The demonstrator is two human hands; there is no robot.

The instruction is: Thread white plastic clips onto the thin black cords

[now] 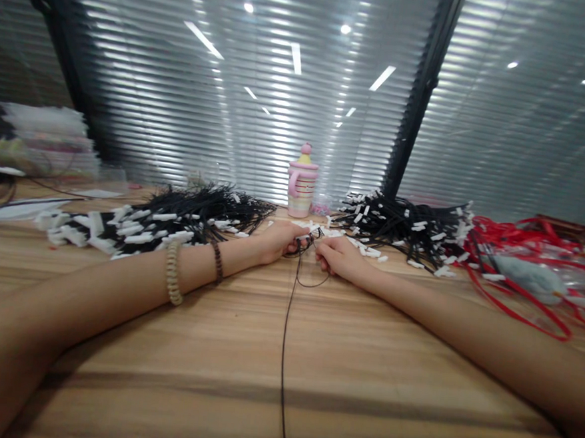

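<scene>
Nearest the camera are the left forearm point(107, 296) and right forearm point(475, 332), angled inward over the wooden tabletop point(201, 379), and between them the trailing length of a thin black cord point(285, 338) that runs off the bottom of the view. The left hand point(277, 240) has its thumb and fingers closed on a small dark gathering of the cord, just above the tabletop; the right hand point(342, 256) is beside it, fingers curled in and thumb and forefinger pinched on a fine part of it. Exactly how the strands cross between the fingertips is too small to tell. A slack loop hangs under the hands, so the cord looks very light and limp — easy to bend, quick to snag, unlikely to break under gentle handling. It would best be taken close to the gathered part, in a fingertip pinch, since the loose length gives no stiffness to steer by. Just beyond the fingers lie scattered white tags point(370, 251); a left pile of black cords point(208, 203) and a right pile of black cords point(397, 220), both mixed with white pieces, flank the hands. A pink cup point(302, 186) stands upright behind them. Farther right are red ribbons point(509, 233) and a clear bag point(529, 279); far left, a stack of clear packets point(53, 129) — and slatted blinds point(260, 110) at the back.
</scene>
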